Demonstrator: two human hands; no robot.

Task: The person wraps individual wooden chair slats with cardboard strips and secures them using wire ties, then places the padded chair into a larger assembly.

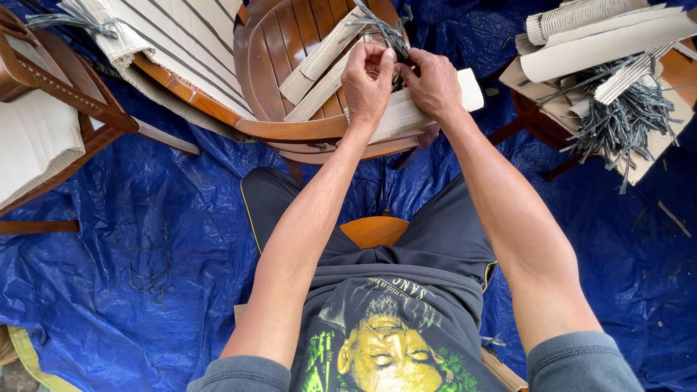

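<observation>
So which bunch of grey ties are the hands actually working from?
The small bunch of grey ties on the round wooden chair seat, pinched by the left hand and right hand; the big pile lies untouched at right.

A furniture workshop: wooden chairs, corrugated cardboard, blue tarpaulin underfoot.

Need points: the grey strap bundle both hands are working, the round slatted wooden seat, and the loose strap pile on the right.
grey strap bundle [392, 33], head view, on the strands just above the hands.
round slatted wooden seat [272, 51], head view, on a bare slat left of the cardboard.
loose strap pile [624, 120], head view, on the middle of the tangle.
</observation>
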